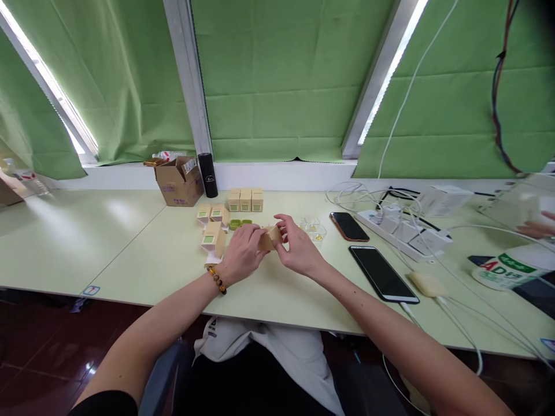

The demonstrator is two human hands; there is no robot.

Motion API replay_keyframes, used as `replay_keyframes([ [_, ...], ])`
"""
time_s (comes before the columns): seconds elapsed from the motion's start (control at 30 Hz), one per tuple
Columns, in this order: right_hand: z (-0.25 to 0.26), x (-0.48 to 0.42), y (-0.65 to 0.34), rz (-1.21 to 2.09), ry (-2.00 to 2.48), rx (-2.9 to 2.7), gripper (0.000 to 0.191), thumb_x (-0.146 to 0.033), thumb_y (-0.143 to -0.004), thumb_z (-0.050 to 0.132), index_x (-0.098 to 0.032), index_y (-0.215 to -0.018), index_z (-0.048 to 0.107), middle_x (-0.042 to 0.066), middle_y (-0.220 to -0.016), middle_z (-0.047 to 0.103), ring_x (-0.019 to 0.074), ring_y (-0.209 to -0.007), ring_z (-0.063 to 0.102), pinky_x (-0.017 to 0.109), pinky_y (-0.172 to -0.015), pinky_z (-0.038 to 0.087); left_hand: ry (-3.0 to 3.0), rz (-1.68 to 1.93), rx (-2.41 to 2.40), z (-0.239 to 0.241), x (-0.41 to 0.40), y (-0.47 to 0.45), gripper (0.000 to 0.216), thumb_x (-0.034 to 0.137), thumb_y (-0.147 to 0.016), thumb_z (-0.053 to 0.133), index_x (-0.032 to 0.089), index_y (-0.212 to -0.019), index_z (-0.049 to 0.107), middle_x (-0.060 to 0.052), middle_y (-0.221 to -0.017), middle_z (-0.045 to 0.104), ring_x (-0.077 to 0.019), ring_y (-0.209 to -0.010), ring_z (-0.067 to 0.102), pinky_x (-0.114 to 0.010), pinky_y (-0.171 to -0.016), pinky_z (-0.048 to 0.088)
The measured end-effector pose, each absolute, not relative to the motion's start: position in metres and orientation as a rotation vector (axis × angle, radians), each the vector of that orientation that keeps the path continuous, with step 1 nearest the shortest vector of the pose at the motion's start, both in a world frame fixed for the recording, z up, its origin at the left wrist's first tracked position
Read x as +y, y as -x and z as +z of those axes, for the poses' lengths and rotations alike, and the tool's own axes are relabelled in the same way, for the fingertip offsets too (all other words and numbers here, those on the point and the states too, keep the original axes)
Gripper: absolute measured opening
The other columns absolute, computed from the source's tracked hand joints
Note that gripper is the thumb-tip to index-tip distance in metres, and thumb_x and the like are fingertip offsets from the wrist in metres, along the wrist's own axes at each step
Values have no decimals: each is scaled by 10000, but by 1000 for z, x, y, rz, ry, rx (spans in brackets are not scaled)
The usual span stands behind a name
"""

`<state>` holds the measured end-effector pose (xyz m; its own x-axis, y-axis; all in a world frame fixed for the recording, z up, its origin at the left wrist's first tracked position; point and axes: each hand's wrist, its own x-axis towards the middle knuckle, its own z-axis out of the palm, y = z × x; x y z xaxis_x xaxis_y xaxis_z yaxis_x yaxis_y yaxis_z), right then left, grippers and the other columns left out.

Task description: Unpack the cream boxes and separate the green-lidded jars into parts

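Note:
Between my two hands, just above the table, is a small tan cardboard box (269,238). My left hand (241,248) grips it from the left, fingers bent over its side. On the right, my right hand (300,247) pinches the box's edge with thumb and fingertips. Two small green containers (240,223) lie just beyond my left hand. Left of it, several tan boxes with open flaps (212,240) lie on the table. A closed row of three tan boxes (245,200) stands farther back. Clear plastic cups with yellow bits (313,228) sit beyond my right hand.
An open brown carton (178,182) and a black bottle (208,175) stand at the back. Right of my hands lie two phones (384,273) (349,226), a power strip (403,234) with tangled cables, and a white bottle (514,267). Another person's hand (540,225) shows at the far right.

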<state>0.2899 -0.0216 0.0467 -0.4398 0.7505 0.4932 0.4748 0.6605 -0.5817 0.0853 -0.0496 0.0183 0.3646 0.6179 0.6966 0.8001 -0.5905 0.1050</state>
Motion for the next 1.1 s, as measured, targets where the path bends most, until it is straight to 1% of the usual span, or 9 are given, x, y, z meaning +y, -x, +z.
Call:
replay_keyframes([
  [0.1,37,-20,-289,459,915,-2117,611,-237,-907,592,-241,-1480,380,161,-1309,631,293,-1051,681,473,-875,599,2360,-950,-1226,18,-50,-86,478,282,-946,714,186,-1368,509,-160,-1257,627,-334,-1164,611,-500,-960,530],
  [0.17,30,-18,-290,480,888,-2099,598,-228,-905,591,-246,-1469,393,155,-1307,632,286,-1053,682,465,-878,604,2361,-896,-1212,19,-50,-86,475,297,-953,711,181,-1367,507,-164,-1257,629,-335,-1152,618,-494,-942,532],
  [0.33,24,-16,-294,485,856,-2062,580,-218,-906,590,-250,-1456,409,136,-1250,657,261,-978,693,436,-829,613,2359,-820,-1200,19,-50,-86,486,299,-961,708,170,-1378,493,-166,-1284,629,-336,-1178,612,-493,-973,518],
  [0.53,22,-16,-294,462,885,-2107,615,-222,-909,590,-246,-1484,375,154,-1297,635,272,-1026,694,452,-863,613,2340,-741,-1184,18,-50,-86,442,343,-985,679,166,-1354,509,-164,-1272,641,-326,-1144,625,-486,-956,519],
  [0.67,21,-17,-294,486,908,-2127,638,-218,-914,575,-237,-1506,340,164,-1319,618,271,-1054,697,459,-901,609,2349,-691,-1174,18,-49,-85,394,314,-1007,638,177,-1353,510,-165,-1282,641,-323,-1147,633,-491,-963,522],
  [0.73,22,-19,-294,487,917,-2140,652,-210,-909,569,-231,-1513,326,161,-1298,626,272,-1061,700,459,-913,604,2359,-663,-1153,18,-49,-86,382,296,-1007,634,171,-1347,512,-166,-1280,643,-321,-1144,635,-494,-971,526],
  [0.87,24,-22,-293,448,934,-2146,670,-194,-885,567,-228,-1507,322,131,-1197,675,275,-1022,719,446,-896,597,2385,-675,-1137,18,-49,-87,373,300,-1015,619,168,-1346,508,-172,-1292,633,-320,-1147,639,-498,-978,540],
  [1.0,24,-23,-293,431,969,-2124,684,-187,-854,570,-238,-1492,327,149,-1262,685,268,-931,734,428,-826,596,2428,-740,-1181,17,-50,-89,387,310,-1015,619,179,-1357,492,-176,-1308,618,-325,-1172,639,-499,-966,561],
  [1.1,25,-21,-295,439,967,-2092,668,-166,-853,547,-244,-1479,329,149,-1271,712,259,-856,733,426,-798,590,2467,-788,-1252,17,-50,-89,498,268,-972,674,199,-1411,449,-172,-1324,609,-339,-1222,632,-497,-958,580],
])
